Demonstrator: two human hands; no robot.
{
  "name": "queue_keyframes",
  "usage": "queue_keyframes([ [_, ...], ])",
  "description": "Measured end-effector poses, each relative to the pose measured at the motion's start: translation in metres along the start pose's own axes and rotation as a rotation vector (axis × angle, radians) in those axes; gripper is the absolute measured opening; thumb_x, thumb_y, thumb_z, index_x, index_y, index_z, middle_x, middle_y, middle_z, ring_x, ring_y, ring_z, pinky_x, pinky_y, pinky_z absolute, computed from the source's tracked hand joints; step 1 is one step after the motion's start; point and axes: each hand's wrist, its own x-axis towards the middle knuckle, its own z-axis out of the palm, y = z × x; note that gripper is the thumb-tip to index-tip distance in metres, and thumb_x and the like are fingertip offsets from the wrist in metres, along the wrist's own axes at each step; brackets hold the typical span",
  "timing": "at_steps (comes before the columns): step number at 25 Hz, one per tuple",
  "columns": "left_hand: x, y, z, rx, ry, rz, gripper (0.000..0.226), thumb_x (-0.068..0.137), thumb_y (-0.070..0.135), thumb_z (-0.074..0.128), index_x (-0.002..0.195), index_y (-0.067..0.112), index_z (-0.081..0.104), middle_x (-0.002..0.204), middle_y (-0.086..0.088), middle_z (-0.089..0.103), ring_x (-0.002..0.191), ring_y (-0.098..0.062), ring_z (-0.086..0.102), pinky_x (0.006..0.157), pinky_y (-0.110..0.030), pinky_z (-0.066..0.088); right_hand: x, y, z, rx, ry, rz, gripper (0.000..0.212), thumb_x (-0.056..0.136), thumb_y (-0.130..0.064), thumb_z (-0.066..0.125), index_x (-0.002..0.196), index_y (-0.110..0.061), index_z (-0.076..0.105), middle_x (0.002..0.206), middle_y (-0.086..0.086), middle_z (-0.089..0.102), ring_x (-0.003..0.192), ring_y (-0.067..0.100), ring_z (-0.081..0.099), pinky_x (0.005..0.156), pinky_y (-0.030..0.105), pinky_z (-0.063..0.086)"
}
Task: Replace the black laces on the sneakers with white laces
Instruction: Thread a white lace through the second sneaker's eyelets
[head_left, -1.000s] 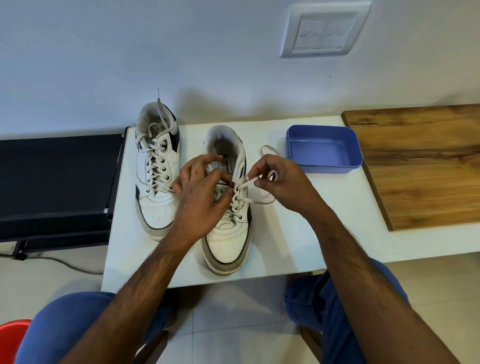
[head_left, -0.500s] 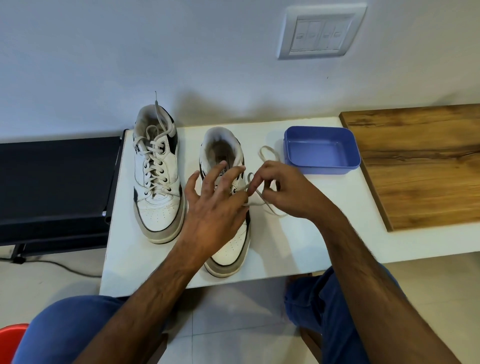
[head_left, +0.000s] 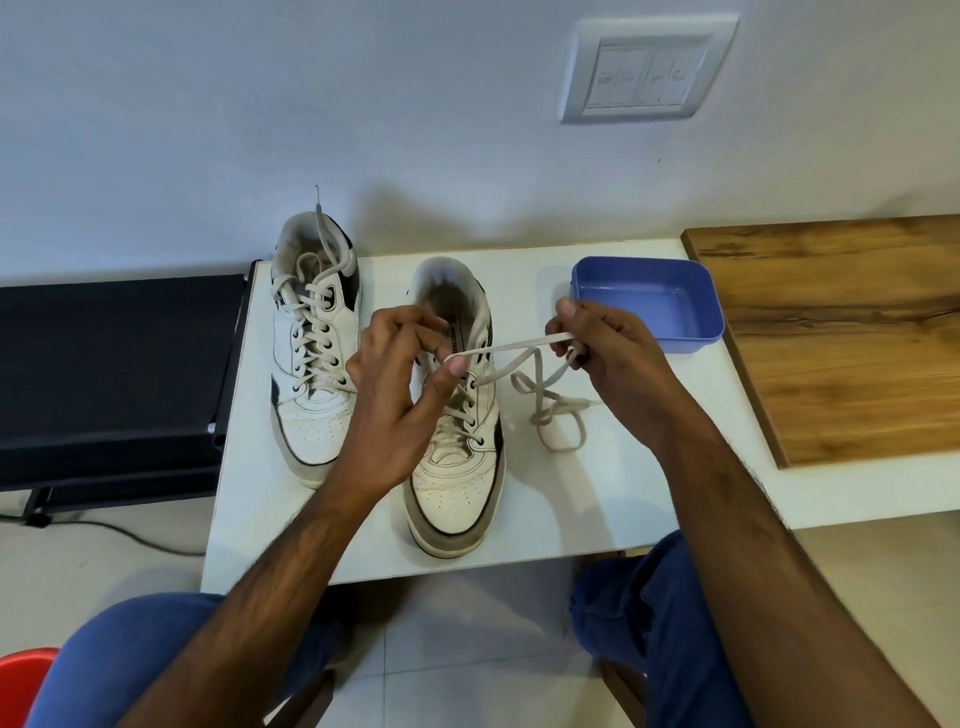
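Our left hand is curled over the upper eyelets of the right-hand sneaker, thumb and forefinger pinching one run of the white lace just above the tongue. Our right hand is closed on the same lace further along, holding it off to the side so that a short span stretches between our two hands, level and fairly taut. Below our right hand the loose remainder of the lace drops to the white table and lies there in a slack tangle just beside the shoe. We judge that we are in the last rows of lacing on this sneaker: the lower eyelets already carry white lace in crossed rows, and only the top ones look unfinished. The next move, as we read it, calls for finding the free tip in that tangle, feeding it through the next open eyelet, and drawing it snug without twisting it or loosening the rows below. The left-hand sneaker stands alongside, already laced in white up to the collar, with one end sticking up past the heel. No black laces are visible anywhere. Beyond our right hand sits a blue tray, and past it a wooden board.
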Motion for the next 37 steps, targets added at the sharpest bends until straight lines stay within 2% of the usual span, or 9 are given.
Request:
queue_keyframes([
  [7,0.000,-0.015,-0.005,0.207,0.076,-0.104,0.019,0.087,0.035,0.054,0.088,0.017,0.057,0.113,0.008,0.039,0.112,-0.013,0.038,0.098,-0.053,0.032,0.005,-0.005,-0.009,0.904,0.142,0.085,0.037,0.093,-0.032,0.064,0.059,-0.017,0.061,0.080,0.003,0.067,0.083,0.015,0.065,0.091,0.032,0.045],
  [13,-0.001,-0.014,-0.007,0.203,0.095,-0.107,0.014,0.082,0.030,0.058,0.084,0.016,0.059,0.111,0.004,0.047,0.112,-0.016,0.043,0.097,-0.055,0.033,0.001,-0.010,-0.015,1.049,0.170,-0.025,0.039,0.096,-0.036,0.062,0.063,-0.016,0.066,0.084,0.005,0.072,0.085,0.020,0.071,0.080,0.031,0.057],
  [15,-0.001,-0.013,-0.008,0.166,0.081,-0.055,0.017,0.088,0.032,0.059,0.099,0.019,0.061,0.118,0.005,0.048,0.119,-0.016,0.045,0.099,-0.059,0.034,-0.001,-0.013,-0.009,0.893,0.060,-0.011,0.034,0.090,-0.038,0.064,0.066,-0.015,0.068,0.085,0.004,0.074,0.083,0.018,0.071,0.080,0.029,0.058],
  [19,-0.001,0.003,-0.007,0.085,-0.028,0.111,0.036,0.095,0.038,0.055,0.127,0.023,0.053,0.133,0.007,0.046,0.130,-0.024,0.044,0.102,-0.062,0.035,-0.007,-0.001,0.013,0.207,-0.215,-0.036,0.018,0.091,-0.027,0.066,0.086,-0.010,0.071,0.086,0.003,0.070,0.075,0.015,0.060,0.064,0.025,0.050],
  [24,-0.004,0.010,-0.009,0.069,-0.225,0.151,0.043,0.095,0.032,0.064,0.136,0.023,0.052,0.126,0.013,0.057,0.117,-0.021,0.057,0.099,-0.050,0.041,-0.010,0.001,0.032,-0.100,-0.493,0.022,0.032,0.092,-0.028,0.065,0.096,0.003,0.071,0.069,0.023,0.046,0.055,0.015,0.034,0.049,0.025,0.027],
  [26,-0.003,0.009,-0.011,-0.024,-0.260,0.078,0.045,0.092,0.025,0.073,0.134,0.023,0.057,0.114,0.009,0.064,0.109,-0.022,0.062,0.095,-0.042,0.048,-0.012,0.001,0.034,-0.127,-0.514,0.049,0.029,0.095,-0.028,0.062,0.095,-0.001,0.072,0.069,0.025,0.044,0.057,0.014,0.034,0.051,0.024,0.026],
  [29,0.000,0.007,-0.012,-0.054,-0.204,0.075,0.035,0.086,0.018,0.079,0.120,0.019,0.068,0.101,0.008,0.068,0.096,-0.016,0.065,0.085,-0.029,0.052,-0.012,0.004,0.032,-0.115,-0.534,0.065,0.023,0.103,-0.015,0.053,0.097,-0.003,0.071,0.069,0.002,0.060,0.061,0.011,0.042,0.055,0.022,0.033],
  [32,0.003,0.004,-0.017,0.023,-0.129,0.104,0.021,0.084,0.022,0.080,0.101,0.013,0.074,0.089,0.014,0.070,0.079,-0.010,0.065,0.077,-0.019,0.050,-0.008,0.007,0.032,-0.112,-0.520,0.023,0.019,0.101,-0.011,0.056,0.101,-0.007,0.075,0.078,0.007,0.068,0.064,0.015,0.049,0.055,0.023,0.040],
  [37,0.004,0.000,-0.025,0.142,0.011,0.017,0.022,0.086,0.015,0.080,0.077,0.010,0.061,0.065,0.013,0.060,0.063,-0.011,0.060,0.063,-0.018,0.045,-0.001,0.010,0.029,-0.056,-0.132,-0.042,0.013,0.092,-0.004,0.070,0.102,0.003,0.074,0.074,0.013,0.071,0.054,0.013,0.051,0.051,0.022,0.043],
])
